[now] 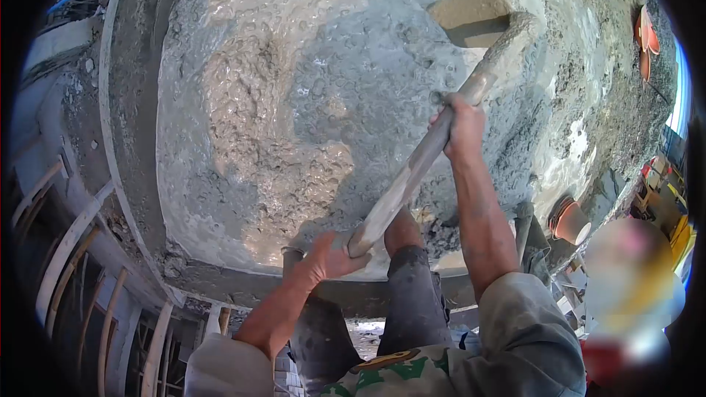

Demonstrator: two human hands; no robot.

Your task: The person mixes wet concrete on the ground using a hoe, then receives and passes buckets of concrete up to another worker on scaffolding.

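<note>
A long wooden handle runs diagonally up to the right, with a flat, mud-coated blade at its far end. My left hand is closed around the handle's near end, at the lower middle. Farther up the shaft, my right hand grips it with the fingers wrapped round. Wet grey concrete mix spreads under the tool, lumpy and browner toward the left. The blade rests on or in the mix at the upper right; its lower edge is in shadow.
A raised edge borders the mix on the left, with wooden bars beyond it. Orange-brown buckets stand at the right. A blurred person is at the lower right. Orange pieces lie at the upper right.
</note>
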